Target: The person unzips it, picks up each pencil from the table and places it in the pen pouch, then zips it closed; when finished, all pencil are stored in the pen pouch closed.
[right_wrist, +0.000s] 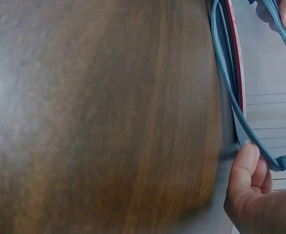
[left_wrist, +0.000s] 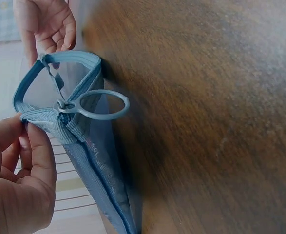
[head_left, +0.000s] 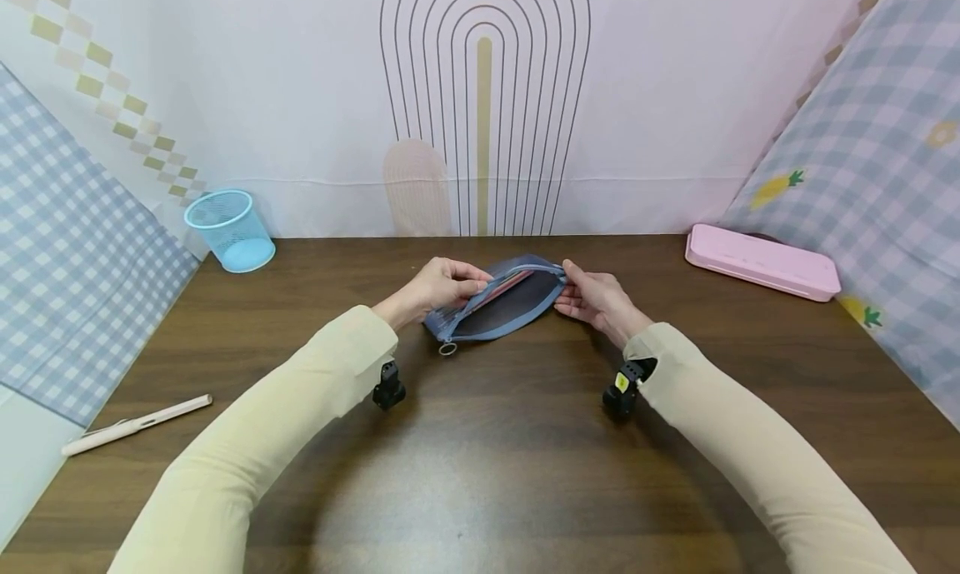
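A blue zippered pouch (head_left: pixel 517 306) is held unzipped above the brown table, its mouth spread wide. My left hand (head_left: pixel 442 287) pinches the rim on the left, close to the zip end, where a ring pull (left_wrist: pixel 104 117) hangs. The right hand (head_left: pixel 597 301) grips the pouch's right corner, thumb and fingers on either side of the edge in the head view. Inside lies a thin flat item with a red and white edge (right_wrist: pixel 240 63); its kind cannot be told. Most of it is hidden by the pouch wall.
On the left lies a white pen (head_left: pixel 138 425). A light blue mesh pen cup (head_left: pixel 243 242) stands at the back left of the table (head_left: pixel 480 474). At the back right sits a pink case (head_left: pixel 761 262). Cloth hangs behind and at both sides.
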### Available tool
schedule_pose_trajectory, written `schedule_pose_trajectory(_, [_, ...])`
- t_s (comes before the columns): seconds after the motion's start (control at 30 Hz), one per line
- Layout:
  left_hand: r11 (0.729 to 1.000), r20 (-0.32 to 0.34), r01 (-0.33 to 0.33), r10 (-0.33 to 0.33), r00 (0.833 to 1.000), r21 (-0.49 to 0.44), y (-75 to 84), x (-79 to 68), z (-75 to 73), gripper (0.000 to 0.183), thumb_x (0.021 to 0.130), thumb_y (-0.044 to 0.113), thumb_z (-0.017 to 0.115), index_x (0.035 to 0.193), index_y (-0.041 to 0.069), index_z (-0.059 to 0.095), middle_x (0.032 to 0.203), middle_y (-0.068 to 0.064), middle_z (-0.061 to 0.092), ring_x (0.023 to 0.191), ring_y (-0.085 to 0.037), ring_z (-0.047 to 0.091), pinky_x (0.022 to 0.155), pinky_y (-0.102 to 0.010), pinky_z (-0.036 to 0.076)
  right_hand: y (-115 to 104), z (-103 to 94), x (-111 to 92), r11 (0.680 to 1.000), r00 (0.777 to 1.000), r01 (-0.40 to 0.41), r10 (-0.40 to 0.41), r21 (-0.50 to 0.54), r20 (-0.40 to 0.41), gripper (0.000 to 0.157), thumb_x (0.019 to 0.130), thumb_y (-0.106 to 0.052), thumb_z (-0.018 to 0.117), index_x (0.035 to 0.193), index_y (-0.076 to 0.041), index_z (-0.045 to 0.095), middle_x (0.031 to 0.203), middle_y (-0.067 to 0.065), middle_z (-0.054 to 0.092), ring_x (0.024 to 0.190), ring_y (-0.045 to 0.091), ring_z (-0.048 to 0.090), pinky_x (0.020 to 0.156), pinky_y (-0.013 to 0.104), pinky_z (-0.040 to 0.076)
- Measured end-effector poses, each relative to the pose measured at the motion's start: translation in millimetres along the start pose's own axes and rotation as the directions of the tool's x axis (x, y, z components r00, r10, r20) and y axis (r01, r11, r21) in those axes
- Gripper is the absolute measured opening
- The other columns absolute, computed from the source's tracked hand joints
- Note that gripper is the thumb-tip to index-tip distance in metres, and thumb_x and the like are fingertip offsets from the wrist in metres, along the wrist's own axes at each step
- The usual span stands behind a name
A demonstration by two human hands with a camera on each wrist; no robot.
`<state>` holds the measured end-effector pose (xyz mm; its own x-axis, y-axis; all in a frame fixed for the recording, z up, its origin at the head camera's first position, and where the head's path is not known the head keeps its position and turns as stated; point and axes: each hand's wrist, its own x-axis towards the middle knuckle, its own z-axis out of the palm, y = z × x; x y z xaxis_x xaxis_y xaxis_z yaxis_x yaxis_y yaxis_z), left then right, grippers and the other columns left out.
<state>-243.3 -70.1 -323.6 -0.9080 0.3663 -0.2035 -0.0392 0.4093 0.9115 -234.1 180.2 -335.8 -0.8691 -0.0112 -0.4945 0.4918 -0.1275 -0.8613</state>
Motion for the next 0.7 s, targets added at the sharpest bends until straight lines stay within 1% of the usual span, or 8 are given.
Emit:
schedule_pose_trajectory(0.07, [1.0, 0.009, -0.006, 0.006, 1.0, 0.011, -0.1, 0.1, -0.3, 0.025, 0.093, 0.013, 0.06, 0.114, 0.002, 0.066, 0.102, -0.006, 0.067, 0.076, -0.005, 0.053, 0.079, -0.032, 0.054, -0.1, -0.9, 0.3, 1.0, 1.0, -0.005, 0.005, -0.01, 0.011, 0.035, 0.094, -0.035, 0.054, 0.106, -0.002, 0.05, 0.069, 0.002, 0.056, 0.059, 0.01, 0.06, 0.065, 0.023, 0.057])
schedule_pose_trajectory(0.2, [0.999, 0.021, -0.021, 0.02, 1.0, 0.027, -0.9, 0.2, -0.5, 0.025, 0.093, 0.012, 0.06, 0.114, 0.001, 0.066, 0.1, -0.005, 0.068, 0.076, -0.005, 0.053, 0.073, -0.025, 0.053, -1.0, -3.1, -0.5, 1.0, 0.999, -0.012, 0.013, -0.014, 0.033, 0.03, 0.095, -0.028, 0.055, 0.109, -0.002, 0.05, 0.068, 0.002, 0.058, 0.06, 0.012, 0.063, 0.065, 0.023, 0.057])
schedule_pose_trajectory(0.3, [0.999, 0.026, -0.023, 0.022, 0.999, 0.034, -2.1, -0.5, 0.2, 0.024, 0.092, 0.011, 0.06, 0.113, -0.001, 0.066, 0.098, -0.004, 0.067, 0.074, -0.004, 0.052, 0.067, -0.022, 0.051, -1.2, -4.0, -1.8, 1.0, 0.999, -0.012, 0.012, -0.006, 0.042, 0.022, 0.096, -0.022, 0.054, 0.107, -0.003, 0.051, 0.07, 0.004, 0.058, 0.062, 0.012, 0.064, 0.067, 0.023, 0.057])
schedule_pose_trajectory(0.43, [0.999, 0.037, -0.014, 0.013, 0.999, 0.033, -2.8, -1.7, 0.8, 0.024, 0.092, 0.009, 0.06, 0.112, -0.002, 0.066, 0.095, -0.003, 0.067, 0.072, -0.003, 0.052, 0.063, -0.019, 0.05, -1.5, -4.5, -3.4, 1.0, 0.998, -0.018, 0.016, 0.02, 0.058, 0.016, 0.096, -0.016, 0.053, 0.106, -0.004, 0.052, 0.073, 0.005, 0.059, 0.064, 0.013, 0.066, 0.07, 0.025, 0.058])
schedule_pose_trajectory(0.6, [0.998, 0.055, -0.031, 0.028, 0.998, 0.052, -3.2, -2.5, 0.4, 0.023, 0.092, 0.008, 0.061, 0.112, -0.002, 0.067, 0.089, -0.002, 0.067, 0.067, -0.004, 0.049, 0.058, -0.018, 0.045, -1.1, -4.8, -5.3, 0.998, 0.997, -0.023, 0.019, 0.063, 0.074, 0.01, 0.096, -0.011, 0.052, 0.102, -0.003, 0.051, 0.07, 0.007, 0.061, 0.063, 0.014, 0.067, 0.067, 0.025, 0.058])
schedule_pose_trajectory(0.7, [0.996, 0.063, -0.045, 0.04, 0.997, 0.079, -3.5, -2.9, 0.1, 0.022, 0.092, 0.009, 0.061, 0.11, -0.001, 0.068, 0.092, -0.005, 0.068, 0.064, -0.005, 0.047, 0.056, -0.019, 0.042, -0.6, -5.1, -6.3, 0.996, 0.996, -0.025, 0.018, 0.087, 0.084, 0.007, 0.096, -0.009, 0.051, 0.1, -0.003, 0.051, 0.068, 0.008, 0.062, 0.062, 0.015, 0.067, 0.066, 0.025, 0.058])
